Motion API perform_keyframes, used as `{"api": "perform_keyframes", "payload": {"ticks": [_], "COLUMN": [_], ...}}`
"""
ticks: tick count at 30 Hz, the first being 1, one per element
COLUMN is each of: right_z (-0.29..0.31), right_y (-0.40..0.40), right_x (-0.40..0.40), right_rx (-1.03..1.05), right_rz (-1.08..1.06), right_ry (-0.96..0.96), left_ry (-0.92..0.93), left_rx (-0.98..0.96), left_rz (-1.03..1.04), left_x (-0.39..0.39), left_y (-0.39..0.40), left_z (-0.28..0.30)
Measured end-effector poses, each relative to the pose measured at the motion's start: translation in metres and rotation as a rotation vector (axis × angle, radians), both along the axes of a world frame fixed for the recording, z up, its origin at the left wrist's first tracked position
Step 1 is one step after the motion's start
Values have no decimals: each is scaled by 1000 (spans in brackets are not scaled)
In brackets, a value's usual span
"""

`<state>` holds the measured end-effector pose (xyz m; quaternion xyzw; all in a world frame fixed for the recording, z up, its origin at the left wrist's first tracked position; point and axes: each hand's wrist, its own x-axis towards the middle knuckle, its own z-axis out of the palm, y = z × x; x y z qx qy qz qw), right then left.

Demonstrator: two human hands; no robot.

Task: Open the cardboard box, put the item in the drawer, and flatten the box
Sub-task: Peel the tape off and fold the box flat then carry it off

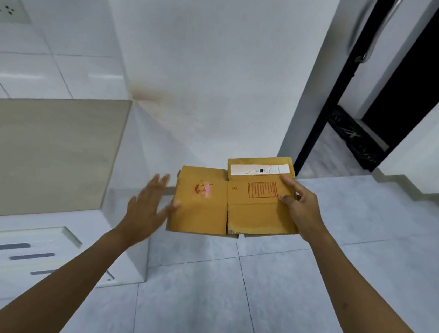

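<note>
A brown cardboard box [208,206], folded flat, hangs in the air above the floor in the middle of the head view. It shows a red mark on its left panel and a white label strip at its top right. My right hand [299,207] grips its right edge, thumb on top. My left hand [149,205] is open with spread fingers at the box's left edge, its thumb touching or nearly touching the cardboard. A white drawer [14,250] at the lower left stands pulled out; blurred grey bars lie inside it.
A beige cabinet front [43,153] and white countertop stand at the left above the drawer. A white wall is ahead, with a dark doorway [382,102] and metal handle at the upper right. Grey floor tiles [225,302] lie below.
</note>
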<state>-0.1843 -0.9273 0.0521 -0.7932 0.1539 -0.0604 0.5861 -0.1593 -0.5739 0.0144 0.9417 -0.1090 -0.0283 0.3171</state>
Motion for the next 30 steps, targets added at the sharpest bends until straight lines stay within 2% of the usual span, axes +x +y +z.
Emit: {"api": "perform_keyframes", "payload": {"ticks": [2, 3, 5, 7, 15, 21, 23, 24, 26, 28, 30], "right_z": [-3, -4, -8, -14, -53, -83, -94, -101, -114, -128, -146], "right_y": [-19, -24, -32, -39, -58, -68, -72, -74, -78, -80, -85], "right_x": [12, 19, 34, 49, 127, 217, 245, 260, 291, 317, 344], "right_rx": [-9, -6, 11, 24, 13, -42, -97, -124, -170, -231, -295], "right_rz": [35, 46, 63, 79, 107, 154, 176, 187, 218, 252, 286], "right_ry": [-3, -3, 5, 11, 84, 137, 159, 166, 169, 177, 188], "left_ry": [275, 440, 724, 858, 818, 653, 594, 558, 467, 436, 433], "left_rx": [-357, -482, -656, -726, -565, -488, -452, -398, -169, 84, 217], "left_rz": [245, 303, 272, 170, 62, 19, 67, 104, 175, 205, 217], "left_x": [21, 33, 56, 78, 161, 238, 261, 275, 305, 331, 355], "left_y": [-26, -35, -49, -59, -77, -97, -101, -103, -103, -106, -114], "left_z": [10, 14, 18, 15, -24, -40, -52, -60, -82, -99, -113]}}
